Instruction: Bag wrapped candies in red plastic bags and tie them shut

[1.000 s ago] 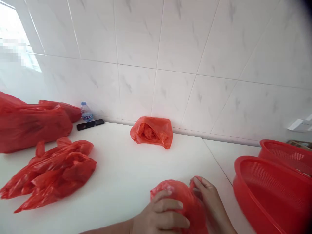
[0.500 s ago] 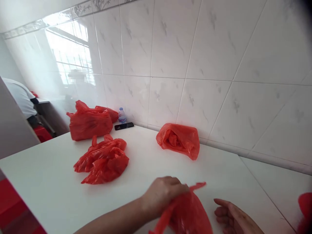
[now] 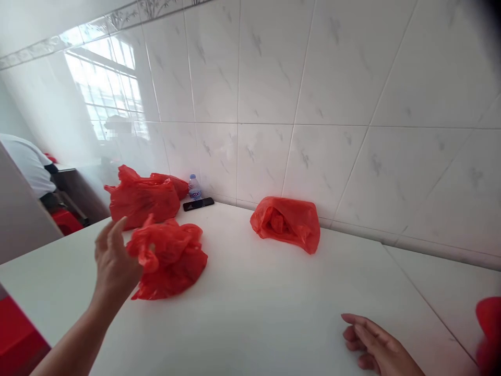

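On the left of the white table, my left hand (image 3: 117, 260) is raised beside a pile of crumpled red bags (image 3: 172, 266). Its fingers are spread, and a red bag (image 3: 147, 250) is right by the palm and thumb, over the pile. My right hand (image 3: 378, 342) hovers over the table at the lower right, fingers loosely curled and apart, holding nothing. Another red bag (image 3: 287, 222), its mouth open, lies near the tiled wall.
A full red bag (image 3: 143, 198) stands at the back left, near a small bottle (image 3: 194, 188) and a black phone (image 3: 198, 203). A person in white (image 3: 25, 162) is at the far left. Something red (image 3: 489, 324) shows at the right edge.
My left hand has moved left from the lower middle to the pile, and the red bag it held there is now at the pile. Its fingers have opened. My right hand has barely moved.
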Action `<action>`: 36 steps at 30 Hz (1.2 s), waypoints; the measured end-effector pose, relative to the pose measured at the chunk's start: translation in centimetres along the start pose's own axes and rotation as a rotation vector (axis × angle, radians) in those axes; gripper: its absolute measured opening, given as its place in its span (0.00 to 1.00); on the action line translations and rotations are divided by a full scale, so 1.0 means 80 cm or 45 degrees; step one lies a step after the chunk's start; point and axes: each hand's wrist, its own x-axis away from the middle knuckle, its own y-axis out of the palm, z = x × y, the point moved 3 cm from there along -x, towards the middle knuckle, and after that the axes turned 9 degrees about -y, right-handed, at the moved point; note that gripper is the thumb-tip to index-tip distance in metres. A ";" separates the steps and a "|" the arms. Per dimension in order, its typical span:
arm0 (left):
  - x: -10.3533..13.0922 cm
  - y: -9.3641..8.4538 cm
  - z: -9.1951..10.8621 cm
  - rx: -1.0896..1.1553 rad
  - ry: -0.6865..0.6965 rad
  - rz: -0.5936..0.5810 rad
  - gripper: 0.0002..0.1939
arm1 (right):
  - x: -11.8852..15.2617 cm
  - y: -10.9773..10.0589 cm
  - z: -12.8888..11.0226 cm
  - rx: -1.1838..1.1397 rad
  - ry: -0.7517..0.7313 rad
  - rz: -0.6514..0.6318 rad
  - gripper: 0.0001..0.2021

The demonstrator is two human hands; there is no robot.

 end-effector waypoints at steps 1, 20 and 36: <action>0.006 0.014 -0.013 -0.092 -0.005 -0.098 0.33 | 0.001 0.002 -0.003 -0.001 -0.010 0.022 0.25; 0.073 0.079 0.119 0.423 0.727 -0.433 0.08 | -0.028 0.040 -0.028 0.215 -0.244 0.140 0.19; 0.121 0.342 0.314 0.117 0.884 -0.732 0.16 | -0.163 0.125 -0.051 1.095 -0.961 0.427 0.26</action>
